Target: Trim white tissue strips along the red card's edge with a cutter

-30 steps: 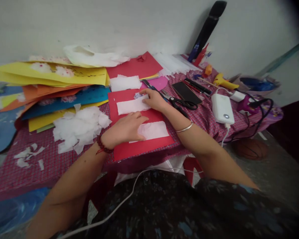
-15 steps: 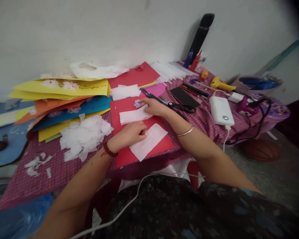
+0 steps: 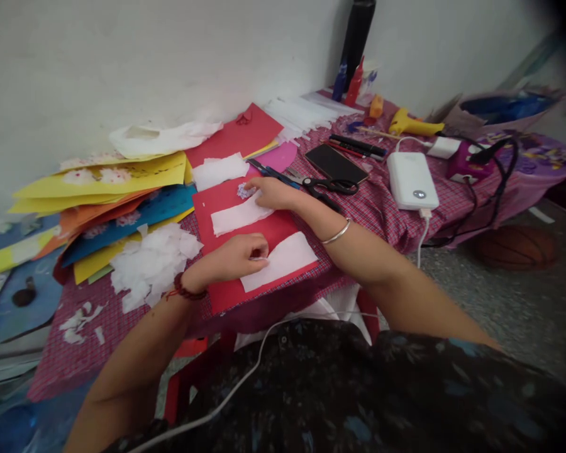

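Note:
My left hand [image 3: 238, 256] is closed in a pinch at the left part of a white tissue paper piece [image 3: 293, 257], on the near part of a red paper sheet [image 3: 225, 286]. Thumb and fingertips meet at the tissue's edge. Farther back, my right hand [image 3: 276, 194] has its fingertips on the raised right end of a white tissue strip [image 3: 233, 219] and appears to grip it; the palm hides part of that end. Just beyond its index finger lies a small purple-and-white crumpled flower [image 3: 242, 190]. Black-handled scissors [image 3: 327, 185] lie right of that hand.
A heap of cut white tissue [image 3: 151, 264] and stacked coloured papers [image 3: 108, 182] lie left. Behind the sheet is folded tissue [image 3: 221, 170]. A phone [image 3: 336, 162], power bank [image 3: 412, 181], yellow glue gun [image 3: 412, 124] and bottles [image 3: 355, 85] stand or lie right.
The near tissue piece has turned and slid slightly right, lying more in line with the sheet's edge, and my left hand has moved with it. My right hand stays at the strip. The view has shifted.

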`<state>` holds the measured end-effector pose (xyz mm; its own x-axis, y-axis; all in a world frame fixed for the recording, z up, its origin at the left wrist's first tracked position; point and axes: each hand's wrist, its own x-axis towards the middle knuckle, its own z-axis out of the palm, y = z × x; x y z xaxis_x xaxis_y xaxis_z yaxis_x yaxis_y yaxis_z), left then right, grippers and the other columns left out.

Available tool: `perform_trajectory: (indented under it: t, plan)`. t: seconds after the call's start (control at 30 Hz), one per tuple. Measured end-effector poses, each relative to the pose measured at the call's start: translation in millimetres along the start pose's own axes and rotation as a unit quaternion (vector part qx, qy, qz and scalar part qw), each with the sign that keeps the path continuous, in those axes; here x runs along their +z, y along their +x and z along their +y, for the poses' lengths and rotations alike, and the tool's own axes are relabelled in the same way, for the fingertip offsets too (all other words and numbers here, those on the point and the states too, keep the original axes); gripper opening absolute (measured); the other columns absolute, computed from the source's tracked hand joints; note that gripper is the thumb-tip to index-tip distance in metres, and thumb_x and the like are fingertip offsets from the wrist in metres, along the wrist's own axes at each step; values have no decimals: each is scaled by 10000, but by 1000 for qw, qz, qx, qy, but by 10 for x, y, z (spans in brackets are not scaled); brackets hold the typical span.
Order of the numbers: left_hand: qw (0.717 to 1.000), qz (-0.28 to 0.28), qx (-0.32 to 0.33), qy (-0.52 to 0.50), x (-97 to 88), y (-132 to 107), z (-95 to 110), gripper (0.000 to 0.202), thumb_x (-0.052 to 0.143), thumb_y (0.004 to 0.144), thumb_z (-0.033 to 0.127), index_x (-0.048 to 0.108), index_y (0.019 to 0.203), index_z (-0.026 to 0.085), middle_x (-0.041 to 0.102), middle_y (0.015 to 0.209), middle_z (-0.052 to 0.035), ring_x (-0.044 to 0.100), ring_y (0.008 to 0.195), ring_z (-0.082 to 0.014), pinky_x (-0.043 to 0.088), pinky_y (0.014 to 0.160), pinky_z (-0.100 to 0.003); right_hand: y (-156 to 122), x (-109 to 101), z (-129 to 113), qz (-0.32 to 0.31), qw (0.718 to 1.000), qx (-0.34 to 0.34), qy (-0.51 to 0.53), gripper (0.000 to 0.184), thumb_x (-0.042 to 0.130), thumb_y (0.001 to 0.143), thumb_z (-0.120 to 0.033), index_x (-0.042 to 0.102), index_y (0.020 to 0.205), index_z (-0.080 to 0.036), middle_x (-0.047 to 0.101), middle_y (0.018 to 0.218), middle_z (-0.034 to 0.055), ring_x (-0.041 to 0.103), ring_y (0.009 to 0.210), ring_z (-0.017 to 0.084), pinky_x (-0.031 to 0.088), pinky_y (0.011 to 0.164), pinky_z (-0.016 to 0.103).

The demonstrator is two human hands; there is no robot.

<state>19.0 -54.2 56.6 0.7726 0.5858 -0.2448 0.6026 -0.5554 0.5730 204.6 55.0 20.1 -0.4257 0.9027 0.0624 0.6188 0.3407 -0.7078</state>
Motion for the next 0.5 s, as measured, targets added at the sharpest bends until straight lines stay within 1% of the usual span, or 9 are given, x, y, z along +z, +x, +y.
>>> perform_trajectory:
  t: [0.07,0.17,0.2,0.27,0.33,0.37,0.43,0.5]
  plan:
    - [999,12,-7,-41,-117,-21,-35,240,563,870,394,450,734,230,506,702,24,472,643,-136,409,613,-256,-2,-20,-9,-2,1000,-1,-1,703,577,753,76,683,1432,-74,724,1472,170,682,1343,265,484,1139,317]
    - [993,39,-52,-96,-393,-48,-178,251,625,813,430,480,757,233,477,678,43,441,616,-125,367,579,-239,-8,-48,-21,-11,1000,-2,-2,645,615,810,57,672,1442,-61,737,1447,187,706,1317,264,508,1115,327]
    - [992,45,-73,-90,-495,-45,-241,252,633,792,443,496,759,233,491,682,40,450,617,-127,368,582,-241,-11,-55,-23,-16,1000,-3,-1,625,643,827,39,668,1444,-58,747,1429,193,721,1296,267,524,1095,331]
    - [992,46,-109,-46,-697,-16,-380,256,631,754,469,532,738,233,541,687,25,485,624,-140,386,595,-252,-19,-63,-25,-26,1000,-10,2,609,721,839,-7,672,1443,-71,758,1413,193,733,1279,274,541,1071,334]
    - [989,47,-139,1,-886,47,-529,257,656,705,478,578,695,233,600,683,4,531,636,-163,402,608,-268,-26,-61,-19,-31,999,-14,6,604,718,849,-2,675,1444,-96,755,1428,181,732,1292,269,549,1059,326]
    - [986,59,-153,21,-975,91,-607,249,674,686,473,604,687,234,629,692,-10,557,653,-180,409,618,-278,-27,-56,-15,-32,999,-14,8,605,690,855,17,676,1446,-111,753,1436,172,732,1296,263,555,1050,320]
    - [974,115,-184,66,-1141,209,-763,233,695,681,460,647,716,234,685,749,-50,618,726,-230,432,665,-306,-29,-42,-5,-30,999,-11,12,613,633,857,52,686,1437,-138,759,1431,159,742,1284,260,571,1025,319]
    - [950,192,-215,119,-1278,362,-913,230,679,720,441,672,795,224,733,876,-102,679,874,-300,473,769,-351,-31,-25,0,-27,1000,-8,15,597,627,855,51,712,1404,-166,769,1414,150,749,1272,272,581,1029,336]
